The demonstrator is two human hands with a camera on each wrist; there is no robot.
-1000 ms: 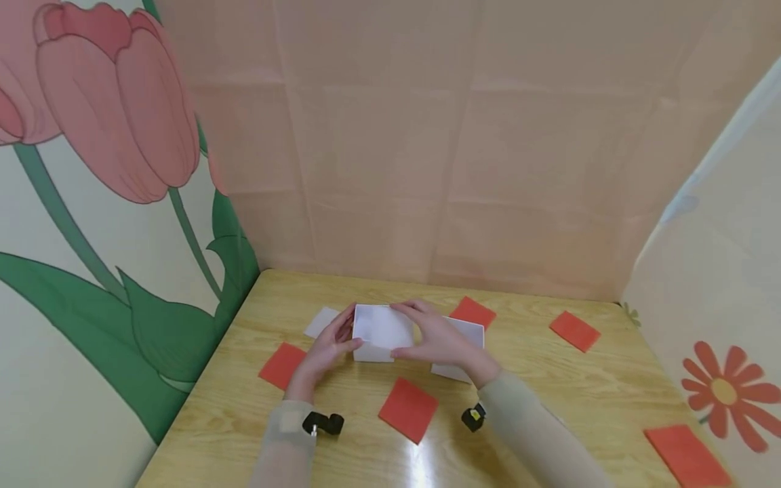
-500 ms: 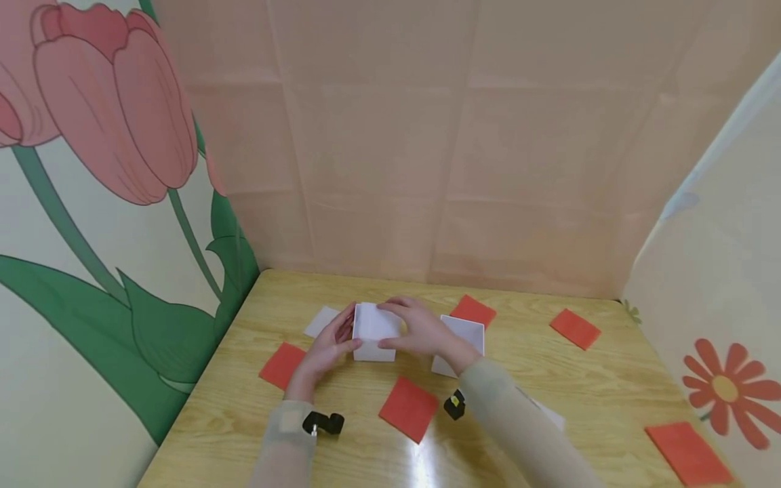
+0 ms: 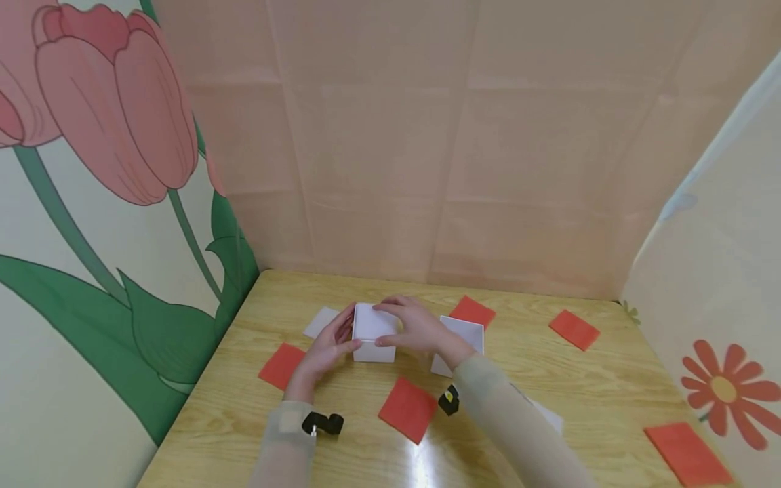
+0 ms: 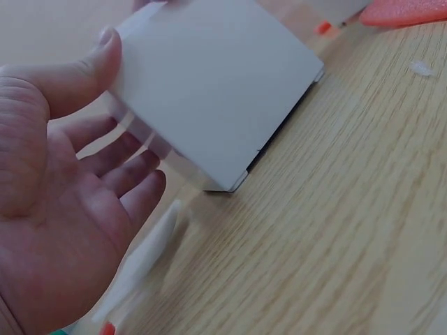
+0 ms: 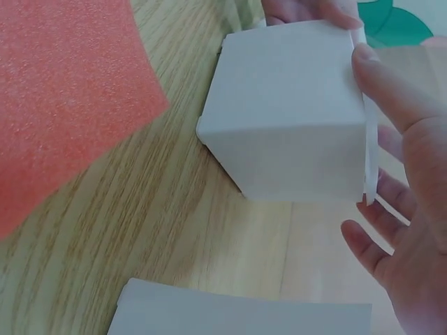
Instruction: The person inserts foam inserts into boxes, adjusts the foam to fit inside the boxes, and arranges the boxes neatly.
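A small white cardboard box [image 3: 374, 350] stands on the wooden table between both hands. Its top panel lies over it, and in the right wrist view a thin rim [image 5: 371, 153] stands slightly apart from the box wall. My left hand [image 3: 329, 348] holds the box's left side, thumb on the front edge, fingers along the side wall. At the box's right, my right hand [image 3: 421, 329] spans the top, thumb at the front edge and fingers towards the back. Behind the right wrist stands another white box [image 3: 465, 330], its upper side open and partly hidden.
Several red foam squares lie about: one in front [image 3: 409, 410], one at left [image 3: 283, 366], one behind the open box [image 3: 472, 312], others at right [image 3: 575, 330]. A white sheet [image 3: 320, 321] lies behind the left hand. Another white piece [image 3: 549, 415] shows beside the right forearm.
My right hand has shifted left together with the white top panel, which now sits squarely over the box. The left hand has stayed in place.
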